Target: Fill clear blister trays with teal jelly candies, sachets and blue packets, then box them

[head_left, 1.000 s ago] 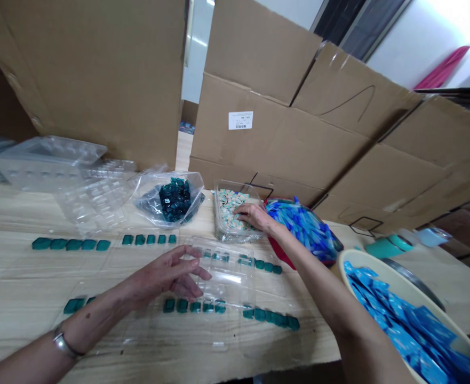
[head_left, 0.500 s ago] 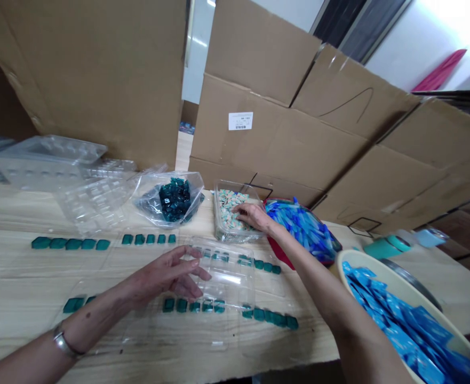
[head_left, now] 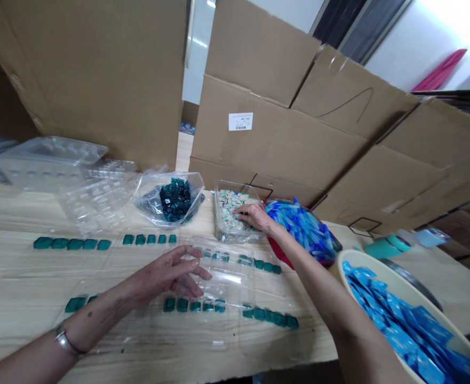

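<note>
On my feed, working from the left, stacked clear plastic trays (head_left: 46, 160) sit at the back of the wood-grain surface (head_left: 14, 272), with a row of teal pieces (head_left: 72, 244) laid out in front of them. Behind that row, a clear plastic bag (head_left: 157, 210) holds a heap of dark teal pieces. A silver bangle (head_left: 65, 341) circles the left wrist. The left hand (head_left: 165, 274) is wide open, holding nothing, its fingers spread over the edge of a clear blister tray (head_left: 222, 280) that lies over more teal pieces (I can't tell whether the fingertips touch it). Farther back, the right hand (head_left: 254, 217) rests with curled fingers in a clear tub (head_left: 229, 213) of pale patterned pieces; I can't tell whether it has hold of any. Just right of the tub lies a bag of blue pieces (head_left: 302, 229), and a cream bowl (head_left: 363, 266) of blue packets sits at the lower right.
</note>
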The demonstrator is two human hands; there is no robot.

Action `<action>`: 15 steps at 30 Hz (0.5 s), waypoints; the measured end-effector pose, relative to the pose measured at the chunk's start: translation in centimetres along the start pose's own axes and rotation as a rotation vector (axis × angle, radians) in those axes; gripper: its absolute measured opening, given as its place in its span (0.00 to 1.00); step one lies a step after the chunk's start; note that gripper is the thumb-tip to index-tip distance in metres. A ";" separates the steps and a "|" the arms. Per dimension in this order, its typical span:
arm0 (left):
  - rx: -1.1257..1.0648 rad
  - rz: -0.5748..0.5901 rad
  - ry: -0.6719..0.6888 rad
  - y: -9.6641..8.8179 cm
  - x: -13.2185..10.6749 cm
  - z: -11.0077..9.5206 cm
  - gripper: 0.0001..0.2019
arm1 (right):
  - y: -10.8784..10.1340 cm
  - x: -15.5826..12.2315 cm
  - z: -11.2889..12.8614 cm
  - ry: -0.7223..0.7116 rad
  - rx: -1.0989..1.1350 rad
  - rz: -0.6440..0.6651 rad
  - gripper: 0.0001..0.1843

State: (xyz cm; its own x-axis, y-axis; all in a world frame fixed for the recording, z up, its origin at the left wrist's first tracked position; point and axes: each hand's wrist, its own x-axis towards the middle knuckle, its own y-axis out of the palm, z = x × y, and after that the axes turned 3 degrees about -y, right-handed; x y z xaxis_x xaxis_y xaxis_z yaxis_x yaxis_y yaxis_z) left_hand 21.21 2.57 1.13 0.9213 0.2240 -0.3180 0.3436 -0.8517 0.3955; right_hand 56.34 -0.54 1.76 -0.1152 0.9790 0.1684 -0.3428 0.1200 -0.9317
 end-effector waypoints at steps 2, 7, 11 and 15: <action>0.003 -0.005 0.008 0.0 -0.1 0.0 0.21 | -0.2 0.0 0.3 0.015 0.018 -0.002 0.11; 0.002 -0.008 0.008 0.1 -0.1 0.0 0.22 | -0.4 0.0 0.9 0.019 -0.015 -0.015 0.11; 0.008 -0.016 0.002 0.0 0.1 0.1 0.23 | -0.4 0.2 0.8 0.007 -0.021 -0.038 0.08; 0.003 -0.018 0.009 0.0 0.0 0.0 0.22 | -0.4 0.1 0.1 -0.007 -0.002 -0.042 0.08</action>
State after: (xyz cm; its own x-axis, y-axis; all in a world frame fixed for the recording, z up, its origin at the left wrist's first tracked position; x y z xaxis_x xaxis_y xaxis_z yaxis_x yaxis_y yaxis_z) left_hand 21.24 2.54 1.17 0.9164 0.2434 -0.3177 0.3597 -0.8490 0.3870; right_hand 56.35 -0.48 2.17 -0.1069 0.9719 0.2098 -0.3454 0.1616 -0.9244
